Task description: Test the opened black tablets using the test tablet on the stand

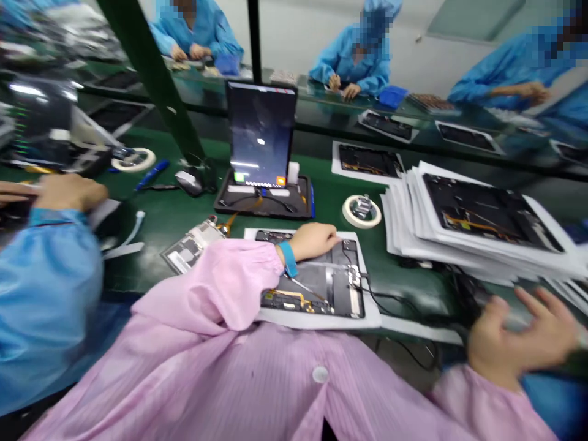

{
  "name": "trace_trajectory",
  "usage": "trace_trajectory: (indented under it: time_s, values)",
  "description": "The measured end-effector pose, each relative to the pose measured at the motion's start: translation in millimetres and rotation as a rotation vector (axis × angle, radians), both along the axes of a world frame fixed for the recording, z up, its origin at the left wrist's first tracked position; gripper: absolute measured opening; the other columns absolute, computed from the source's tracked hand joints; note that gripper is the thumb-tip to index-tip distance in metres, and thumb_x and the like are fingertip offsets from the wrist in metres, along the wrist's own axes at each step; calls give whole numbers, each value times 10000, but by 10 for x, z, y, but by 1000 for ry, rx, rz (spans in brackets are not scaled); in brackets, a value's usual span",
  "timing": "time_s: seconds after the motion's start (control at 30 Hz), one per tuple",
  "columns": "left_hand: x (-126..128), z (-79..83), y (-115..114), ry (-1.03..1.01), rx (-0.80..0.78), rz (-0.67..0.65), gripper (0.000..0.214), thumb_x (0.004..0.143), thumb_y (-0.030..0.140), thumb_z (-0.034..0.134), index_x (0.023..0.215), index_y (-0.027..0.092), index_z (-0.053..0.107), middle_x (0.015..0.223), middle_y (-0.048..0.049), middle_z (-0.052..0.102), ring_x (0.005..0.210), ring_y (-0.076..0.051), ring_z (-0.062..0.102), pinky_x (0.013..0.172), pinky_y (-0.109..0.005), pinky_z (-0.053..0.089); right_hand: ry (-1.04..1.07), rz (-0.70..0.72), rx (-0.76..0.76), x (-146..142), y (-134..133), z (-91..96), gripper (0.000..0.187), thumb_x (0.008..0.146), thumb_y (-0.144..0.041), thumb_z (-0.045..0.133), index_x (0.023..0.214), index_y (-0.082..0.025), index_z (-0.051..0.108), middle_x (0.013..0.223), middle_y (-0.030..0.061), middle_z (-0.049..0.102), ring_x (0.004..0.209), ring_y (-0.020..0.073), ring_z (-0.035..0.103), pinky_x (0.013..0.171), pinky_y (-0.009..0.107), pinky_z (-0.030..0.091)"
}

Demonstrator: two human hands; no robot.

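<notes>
My left hand [315, 239] rests palm down, fingers curled, on the top edge of an opened tablet chassis [321, 288] that lies on a white sheet in front of me. It grips nothing that I can see. My right hand [519, 334] hovers at the lower right with fingers spread, blurred by motion, just below a tall stack of white sheets bearing tablet chassis [482, 220]. A black cable [390, 300] runs from the chassis toward my right hand.
An upright tablet with a lit screen [261, 135] stands in a black tray [266, 202]. A tape roll [362, 211] lies right of it, another tape roll [134, 159] at left. A co-worker's blue sleeve [46, 294] fills the left. Other people sit across the bench.
</notes>
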State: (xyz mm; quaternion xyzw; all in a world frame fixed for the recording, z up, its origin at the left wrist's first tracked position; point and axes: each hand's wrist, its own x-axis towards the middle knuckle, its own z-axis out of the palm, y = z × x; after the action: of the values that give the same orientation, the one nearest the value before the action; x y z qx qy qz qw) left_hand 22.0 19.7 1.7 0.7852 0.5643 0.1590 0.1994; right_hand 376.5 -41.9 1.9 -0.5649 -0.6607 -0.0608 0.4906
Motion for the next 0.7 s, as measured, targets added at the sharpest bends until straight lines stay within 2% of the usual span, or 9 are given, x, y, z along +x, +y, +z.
trace_trajectory:
  time_s: [0.03, 0.1, 0.17, 0.23, 0.27, 0.4, 0.5, 0.6, 0.7]
  values:
    - [-2, 5, -8, 3, 7, 4, 312, 932, 415, 454, 908, 205, 684, 911, -49, 723, 849, -206, 647, 689, -272, 432, -19, -47, 83, -230, -52, 92, 326, 865, -323, 574, 1190, -326, 601, 1295, 75, 555, 1246, 386, 454, 1006, 574, 355]
    - [-7, 7, -9, 4, 1, 7, 329, 938, 416, 437, 909, 197, 681, 900, -55, 718, 839, -207, 642, 692, -274, 427, 4, 210, -275, -651, -60, 195, 233, 931, -365, 478, 1049, -251, 643, 1014, 80, 669, 955, 263, 633, 858, 442, 479]
    - [-13, 5, -6, 2, -12, 1, 339, 941, 421, 426, 899, 196, 675, 885, -50, 714, 819, -205, 638, 678, -273, 417, 9, 446, -755, -952, 17, 206, 282, 934, -446, 465, 943, -211, 620, 700, 21, 635, 631, 170, 602, 620, 314, 474]
    - [-17, -2, -9, 9, -14, -6, 348, 943, 432, 416, 886, 199, 669, 872, -43, 712, 801, -202, 637, 659, -273, 406, 81, 568, -1048, -1117, 113, 174, 336, 902, -522, 487, 862, -195, 557, 518, -43, 507, 460, 115, 466, 468, 246, 351]
    - [-19, -8, -11, 16, -10, -8, 357, 945, 441, 409, 883, 200, 665, 868, -41, 711, 796, -202, 637, 651, -273, 401, 125, 605, -1137, -1158, 156, 155, 358, 883, -548, 500, 845, -193, 531, 478, -65, 456, 422, 98, 407, 435, 231, 291]
    - [-24, -42, -15, 50, 6, -16, 390, 957, 463, 370, 899, 206, 659, 874, -39, 713, 811, -205, 641, 643, -274, 389, 238, 758, -1396, -1195, 272, 118, 398, 827, -573, 557, 794, -178, 521, 422, -98, 378, 375, 58, 280, 410, 208, 191]
    - [-22, -56, -14, 61, 1, -23, 394, 964, 460, 354, 924, 215, 660, 898, -35, 717, 830, -207, 643, 648, -271, 386, 346, 833, -1510, -1194, 312, 121, 383, 814, -544, 589, 735, -173, 532, 392, -106, 343, 362, 43, 214, 396, 201, 153]
    - [-16, -49, -23, 65, -8, -19, 394, 965, 463, 352, 939, 222, 663, 911, -33, 720, 833, -207, 642, 651, -270, 386, 436, 827, -1569, -1148, 333, 124, 365, 810, -521, 608, 734, -168, 553, 366, -107, 335, 340, 37, 173, 370, 197, 112]
    - [-5, -33, -32, 65, -12, -5, 383, 962, 455, 364, 933, 221, 666, 905, -32, 720, 828, -209, 641, 638, -272, 379, 507, 717, -1507, -1006, 343, 137, 364, 800, -510, 634, 712, -165, 553, 348, -109, 311, 315, 30, 158, 343, 189, 90]
